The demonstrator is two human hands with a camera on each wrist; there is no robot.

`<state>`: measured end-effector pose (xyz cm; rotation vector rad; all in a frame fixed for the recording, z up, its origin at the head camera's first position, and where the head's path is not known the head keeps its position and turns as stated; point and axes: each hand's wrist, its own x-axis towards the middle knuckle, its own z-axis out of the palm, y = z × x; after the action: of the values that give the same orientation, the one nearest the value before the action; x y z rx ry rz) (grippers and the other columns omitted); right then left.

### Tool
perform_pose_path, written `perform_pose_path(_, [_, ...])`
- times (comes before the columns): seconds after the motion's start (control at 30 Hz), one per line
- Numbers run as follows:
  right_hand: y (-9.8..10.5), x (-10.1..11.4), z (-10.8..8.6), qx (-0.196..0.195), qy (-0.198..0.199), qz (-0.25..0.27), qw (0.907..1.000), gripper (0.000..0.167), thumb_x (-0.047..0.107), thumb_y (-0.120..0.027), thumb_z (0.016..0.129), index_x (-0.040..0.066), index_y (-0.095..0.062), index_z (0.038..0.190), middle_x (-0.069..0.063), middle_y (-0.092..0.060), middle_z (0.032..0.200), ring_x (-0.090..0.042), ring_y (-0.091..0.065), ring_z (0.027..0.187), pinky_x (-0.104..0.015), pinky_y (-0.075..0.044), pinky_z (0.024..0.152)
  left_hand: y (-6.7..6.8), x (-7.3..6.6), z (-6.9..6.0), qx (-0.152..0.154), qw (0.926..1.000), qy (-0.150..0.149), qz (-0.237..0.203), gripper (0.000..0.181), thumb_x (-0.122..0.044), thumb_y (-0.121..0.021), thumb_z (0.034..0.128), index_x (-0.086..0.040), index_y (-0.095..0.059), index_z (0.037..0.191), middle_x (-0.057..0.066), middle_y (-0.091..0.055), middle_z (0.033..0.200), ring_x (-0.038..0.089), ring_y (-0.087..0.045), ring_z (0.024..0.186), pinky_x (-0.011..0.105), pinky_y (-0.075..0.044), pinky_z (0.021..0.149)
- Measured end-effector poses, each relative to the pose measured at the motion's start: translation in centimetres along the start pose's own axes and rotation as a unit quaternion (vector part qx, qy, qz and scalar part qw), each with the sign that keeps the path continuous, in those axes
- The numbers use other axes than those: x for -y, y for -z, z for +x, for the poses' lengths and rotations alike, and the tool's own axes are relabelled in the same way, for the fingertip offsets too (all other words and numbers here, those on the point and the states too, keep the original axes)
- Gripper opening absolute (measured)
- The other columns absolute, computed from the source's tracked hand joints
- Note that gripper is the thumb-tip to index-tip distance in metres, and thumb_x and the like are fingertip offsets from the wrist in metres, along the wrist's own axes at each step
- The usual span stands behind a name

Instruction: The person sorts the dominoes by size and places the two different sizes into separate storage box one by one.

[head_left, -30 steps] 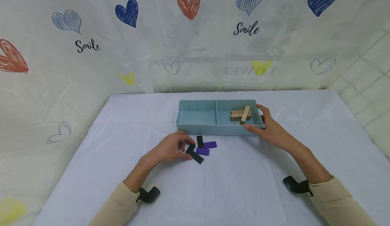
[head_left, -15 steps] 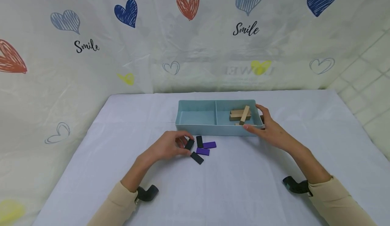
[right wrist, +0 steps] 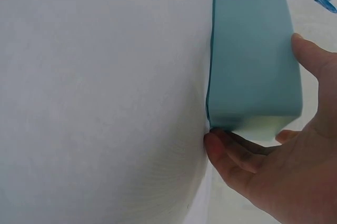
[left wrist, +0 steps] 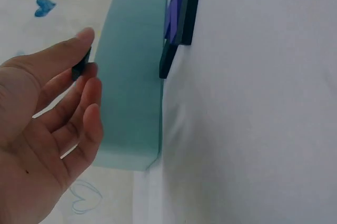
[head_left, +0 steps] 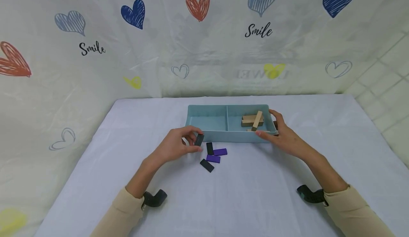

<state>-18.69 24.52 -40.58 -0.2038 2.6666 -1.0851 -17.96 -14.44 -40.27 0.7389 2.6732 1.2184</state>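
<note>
My left hand (head_left: 172,145) pinches a small black block (head_left: 199,140) between thumb and fingers. It is raised at the front left of the light blue two-compartment tray (head_left: 236,137). In the left wrist view the black block (left wrist: 80,68) shows only partly between the fingertips. My right hand (head_left: 289,136) grips the tray's right end, thumb on the front rim; the right wrist view shows its fingers (right wrist: 231,155) around that end. On the cloth before the tray lie two black blocks (head_left: 207,165) and two purple blocks (head_left: 213,158), close together.
Several tan wooden blocks (head_left: 252,121) lie in the tray's right compartment, one leaning across the others. A divider (head_left: 227,118) separates it from the bare left compartment. White cloth (head_left: 249,194) covers the table, with a heart-patterned sheet (head_left: 217,45) hanging behind.
My left hand has picked the black block off the cloth and lifted it up and away, toward the tray's front left. The right hand and tray have stayed put.
</note>
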Motion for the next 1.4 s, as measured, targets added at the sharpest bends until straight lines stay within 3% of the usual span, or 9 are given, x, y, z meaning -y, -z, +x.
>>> perform_pose_path(0.33, [-0.1,-0.3,0.1,-0.001,0.006,0.0,1.0,0.105,0.058,-0.063,0.099,0.026,0.013,0.165,-0.033,-0.039,0.153,-0.051,-0.049,0.136,-0.068,-0.047,0.104,0.4,-0.2,0.8,-0.072,0.9974,0.001,-0.011,0.045,-0.027,-0.09,0.0832,-0.022,-0.072,0.124,0.0,-0.071,0.091,0.013,-0.066,0.085,0.025,-0.053,0.069])
perform_pose_path(0.73, [0.0,-0.4,-0.1,-0.005,0.001,-0.011,0.9999,0.105,0.059,-0.063,0.099,0.026,0.012,0.165,-0.033,-0.039,0.153,-0.051,-0.049,0.135,-0.068,-0.048,0.102,0.2,0.3,2.7,-0.109,0.9938,0.017,-0.014,0.044,-0.028,-0.088,0.0859,-0.022,-0.071,0.126,0.002,-0.07,0.096,0.017,-0.064,0.092,0.029,-0.052,0.078])
perform_pose_path(0.93, [0.1,-0.1,0.0,-0.006,0.002,-0.007,1.0,0.105,0.058,-0.064,0.099,0.026,0.012,0.165,-0.033,-0.04,0.152,-0.051,-0.048,0.135,-0.069,-0.047,0.102,0.6,0.3,3.3,-0.14,0.9895,0.034,-0.01,0.045,-0.028,-0.087,0.087,-0.021,-0.071,0.129,0.004,-0.071,0.1,0.022,-0.066,0.097,0.028,-0.05,0.074])
perform_pose_path(1.4, [0.0,-0.2,0.0,-0.007,0.0,-0.013,0.9999,0.105,0.059,-0.063,0.099,0.025,0.012,0.165,-0.033,-0.04,0.152,-0.051,-0.05,0.133,-0.067,-0.049,0.101,0.4,0.9,5.0,-0.168,0.9852,0.027,0.015,0.047,-0.029,-0.086,0.0871,-0.017,-0.072,0.13,0.009,-0.071,0.111,0.033,-0.065,0.111,0.035,-0.053,0.086])
